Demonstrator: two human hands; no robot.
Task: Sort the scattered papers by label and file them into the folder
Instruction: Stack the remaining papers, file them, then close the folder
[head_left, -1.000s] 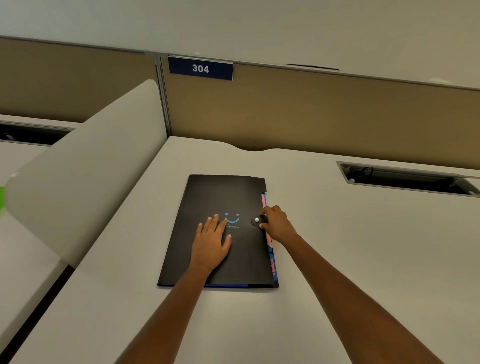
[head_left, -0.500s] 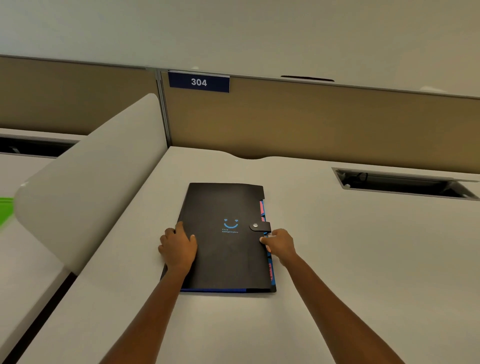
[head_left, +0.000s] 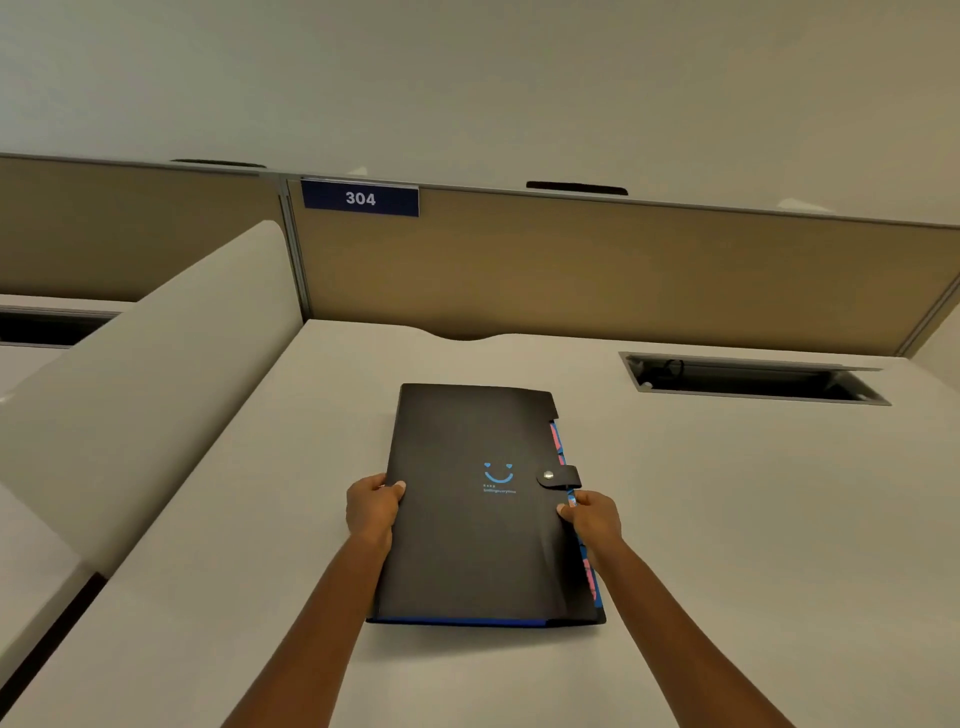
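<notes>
On the desk (head_left: 727, 519), each hand (left hand (head_left: 371, 506), right hand (head_left: 592, 517)) grips the folder (head_left: 467, 545).

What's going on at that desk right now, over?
Left hand grips folder left edge; right hand pinches right edge. Folder snapped shut. No loose papers visible.

One head-worn wide-angle view looks forward and down over the table (head_left: 727, 519) from the person's near edge, facing 12 o'clock toward the tan partition (head_left: 623, 270) with its "304" sign (head_left: 360, 198). It sits close: both forearms enter from 6 o'clock, and the black folder (head_left: 467, 519) lies centred.
</notes>
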